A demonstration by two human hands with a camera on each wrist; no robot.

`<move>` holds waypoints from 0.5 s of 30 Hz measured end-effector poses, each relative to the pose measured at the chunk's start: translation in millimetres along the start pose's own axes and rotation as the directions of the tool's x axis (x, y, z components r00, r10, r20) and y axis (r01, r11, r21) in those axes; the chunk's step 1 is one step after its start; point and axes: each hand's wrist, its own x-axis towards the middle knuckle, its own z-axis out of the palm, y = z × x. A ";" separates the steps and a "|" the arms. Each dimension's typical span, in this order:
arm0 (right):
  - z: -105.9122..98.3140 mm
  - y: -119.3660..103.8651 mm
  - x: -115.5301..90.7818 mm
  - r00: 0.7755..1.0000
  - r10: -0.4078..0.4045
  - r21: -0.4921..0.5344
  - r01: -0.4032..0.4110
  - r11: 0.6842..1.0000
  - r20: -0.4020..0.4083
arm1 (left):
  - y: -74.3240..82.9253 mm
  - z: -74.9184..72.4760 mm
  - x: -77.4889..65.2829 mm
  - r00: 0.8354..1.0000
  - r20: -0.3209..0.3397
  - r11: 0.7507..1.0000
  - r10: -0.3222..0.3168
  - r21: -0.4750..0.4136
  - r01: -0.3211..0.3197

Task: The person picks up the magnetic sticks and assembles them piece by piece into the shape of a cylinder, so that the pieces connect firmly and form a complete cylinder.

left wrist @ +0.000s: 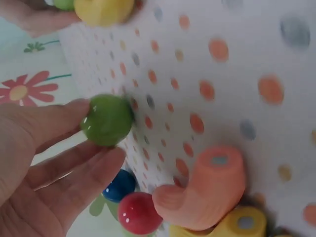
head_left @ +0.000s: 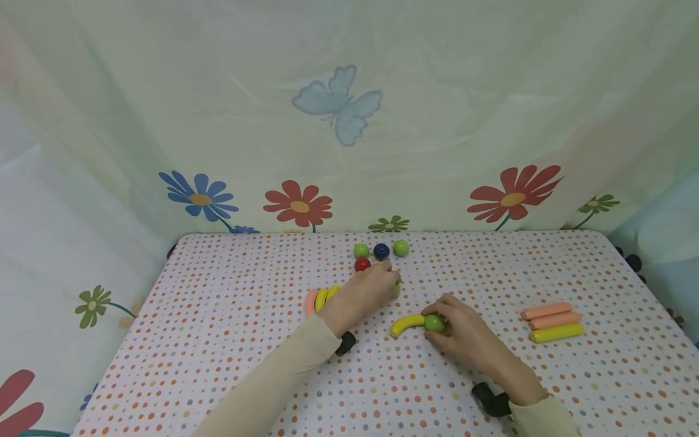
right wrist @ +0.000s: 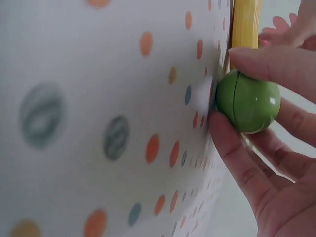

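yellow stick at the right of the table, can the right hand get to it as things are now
Probably, once its grip is free: the right hand holds a green ball, but nothing shows between that hand and the yellow stick.

Shiny green ball [head_left: 434, 322] in your right hand [head_left: 465, 337], curved yellow banana [head_left: 406, 325] beside it; second shiny green ball [left wrist: 107, 120] in your left hand [head_left: 367, 292]; orange-and-grey-dotted white tabletop [head_left: 415, 388] beneath!

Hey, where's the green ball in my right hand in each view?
Head: the green ball is right of centre, below the middle.
Left wrist: cut off at the top edge, left of centre.
Right wrist: right of centre, near mid-height.
Shared landmark: the yellow banana beside it.
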 end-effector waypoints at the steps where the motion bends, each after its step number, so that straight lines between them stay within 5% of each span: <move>1: -1.0 0.8 -0.7 1.000 0.009 -0.002 -0.009 1.000 -0.007 | 1.5 -0.7 -1.6 1.000 0.013 0.999 -0.003 -0.037 0.003; 5: -3.4 5.0 -3.9 0.997 0.055 -0.023 -0.056 0.998 -0.048 | 5.6 1.6 -5.0 0.999 0.025 0.992 -0.021 -0.124 0.024; 15: -4.4 7.1 -7.7 0.983 0.146 -0.059 -0.153 0.986 -0.115 | 11.1 16.1 -11.1 0.997 0.009 0.994 -0.078 -0.070 0.078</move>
